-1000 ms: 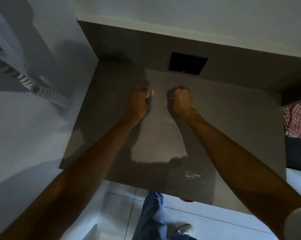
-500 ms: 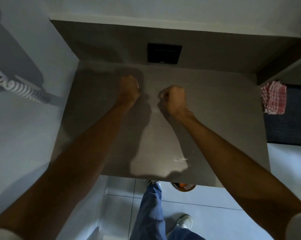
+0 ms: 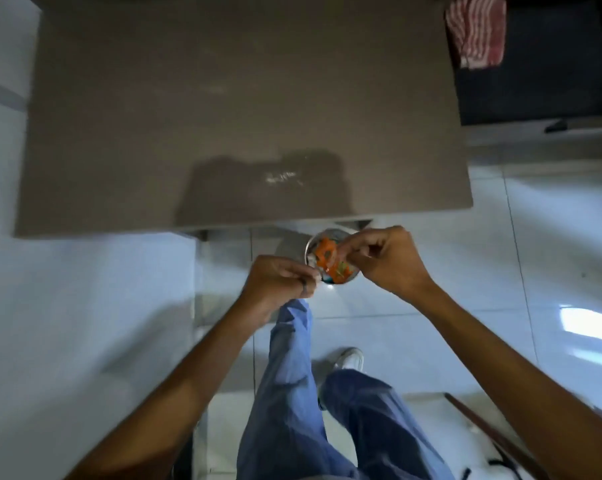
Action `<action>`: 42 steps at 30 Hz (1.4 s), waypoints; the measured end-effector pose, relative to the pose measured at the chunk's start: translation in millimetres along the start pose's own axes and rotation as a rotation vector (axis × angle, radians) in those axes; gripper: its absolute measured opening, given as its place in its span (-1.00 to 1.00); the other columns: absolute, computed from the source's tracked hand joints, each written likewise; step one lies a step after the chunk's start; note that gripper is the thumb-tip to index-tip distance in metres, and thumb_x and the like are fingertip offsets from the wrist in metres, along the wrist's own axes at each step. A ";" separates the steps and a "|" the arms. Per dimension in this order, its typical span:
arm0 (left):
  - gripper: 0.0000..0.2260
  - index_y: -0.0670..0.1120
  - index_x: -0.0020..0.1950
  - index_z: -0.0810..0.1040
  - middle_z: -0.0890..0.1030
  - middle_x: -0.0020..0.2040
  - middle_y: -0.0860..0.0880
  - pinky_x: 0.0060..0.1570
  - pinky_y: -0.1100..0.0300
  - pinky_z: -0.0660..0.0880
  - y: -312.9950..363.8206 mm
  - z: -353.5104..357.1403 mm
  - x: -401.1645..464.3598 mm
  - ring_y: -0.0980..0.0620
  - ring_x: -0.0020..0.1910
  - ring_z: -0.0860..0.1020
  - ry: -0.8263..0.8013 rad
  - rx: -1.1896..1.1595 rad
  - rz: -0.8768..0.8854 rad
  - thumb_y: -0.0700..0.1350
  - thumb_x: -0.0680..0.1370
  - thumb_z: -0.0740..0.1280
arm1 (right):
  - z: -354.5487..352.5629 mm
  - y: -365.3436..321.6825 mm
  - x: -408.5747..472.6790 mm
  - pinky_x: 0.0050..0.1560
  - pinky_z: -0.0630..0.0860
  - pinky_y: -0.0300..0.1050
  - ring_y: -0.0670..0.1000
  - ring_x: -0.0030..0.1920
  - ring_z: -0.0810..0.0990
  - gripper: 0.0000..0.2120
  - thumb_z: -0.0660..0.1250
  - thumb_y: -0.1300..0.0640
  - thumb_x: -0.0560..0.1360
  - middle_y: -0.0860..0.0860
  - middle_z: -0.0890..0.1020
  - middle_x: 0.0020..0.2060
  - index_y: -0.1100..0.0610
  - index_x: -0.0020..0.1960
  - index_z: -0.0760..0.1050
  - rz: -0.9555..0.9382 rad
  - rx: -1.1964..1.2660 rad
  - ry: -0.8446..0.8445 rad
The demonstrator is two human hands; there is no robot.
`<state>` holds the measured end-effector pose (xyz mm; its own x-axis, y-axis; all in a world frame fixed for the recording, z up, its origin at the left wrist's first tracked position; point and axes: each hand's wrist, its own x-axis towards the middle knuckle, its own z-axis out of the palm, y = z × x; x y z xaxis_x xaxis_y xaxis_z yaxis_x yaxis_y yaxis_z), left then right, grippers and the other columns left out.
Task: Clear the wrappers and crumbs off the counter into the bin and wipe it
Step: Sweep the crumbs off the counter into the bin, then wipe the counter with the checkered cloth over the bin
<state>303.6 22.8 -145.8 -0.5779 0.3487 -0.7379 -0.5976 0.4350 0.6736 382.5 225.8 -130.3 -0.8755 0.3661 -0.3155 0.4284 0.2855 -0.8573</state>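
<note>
Wrappers (image 3: 330, 259), orange and crumpled, sit in the small round bin (image 3: 327, 237) on the floor just beyond the near edge of the bench (image 3: 154, 116). Both hands hang over that bin, close together. The left hand (image 3: 278, 282) is curled, fingertips pinched on something small and pale, though blur hides what it is. The right hand (image 3: 386, 258) is also curled, thumb and fingers pinching at or just above the orange wrappers; I cannot tell whether it grips them or is letting go.

Crumbs (image 3: 282, 176) lie scattered on the bench near its near edge, well apart from the hands, so that part looks undone. A red-and-white checked cloth (image 3: 476, 29) lies far right, off the bench.

Likely risks: the bin mouth is narrow, so light scraps dropped from above could flutter onto the floor tiles (image 3: 500, 271). Sweeping the crumbs carelessly toward the edge could send them past the bin too.
</note>
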 end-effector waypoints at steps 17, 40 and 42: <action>-0.63 -0.03 0.45 0.58 0.64 0.38 -0.14 0.33 0.06 0.57 -178.3 107.7 265.1 -0.18 0.33 0.61 0.132 0.489 -0.132 -0.12 0.64 0.29 | 133.4 293.1 115.9 -0.06 0.66 -0.08 0.17 -0.01 0.68 -0.75 0.29 0.08 0.57 0.16 0.72 0.09 0.11 0.16 0.65 0.690 -0.028 0.139; -0.42 -0.07 0.67 0.25 0.13 0.70 -0.24 0.67 -0.25 0.01 242.0 153.3 153.8 -0.35 0.69 0.03 0.497 1.273 0.777 0.14 0.69 0.11 | -224.4 10.7 332.0 0.54 0.16 0.35 0.32 0.63 0.08 -0.34 0.24 -0.07 0.57 0.22 0.12 0.63 0.10 0.60 0.19 0.212 -0.605 0.492; -0.45 -0.08 0.66 0.28 0.16 0.69 -0.24 0.67 -0.26 0.04 245.6 162.8 165.8 -0.35 0.69 0.04 0.493 1.266 0.763 0.11 0.69 0.13 | -233.5 25.1 361.9 0.54 0.09 0.40 0.34 0.63 0.04 -0.28 0.25 -0.13 0.56 0.23 0.06 0.65 0.06 0.63 0.11 0.254 -0.663 0.383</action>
<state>151.5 322.7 -109.7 -0.7856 0.6187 0.0069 0.6063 0.7677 0.2075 128.7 572.3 -171.0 -0.6473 0.7345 -0.2037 0.7530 0.5747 -0.3205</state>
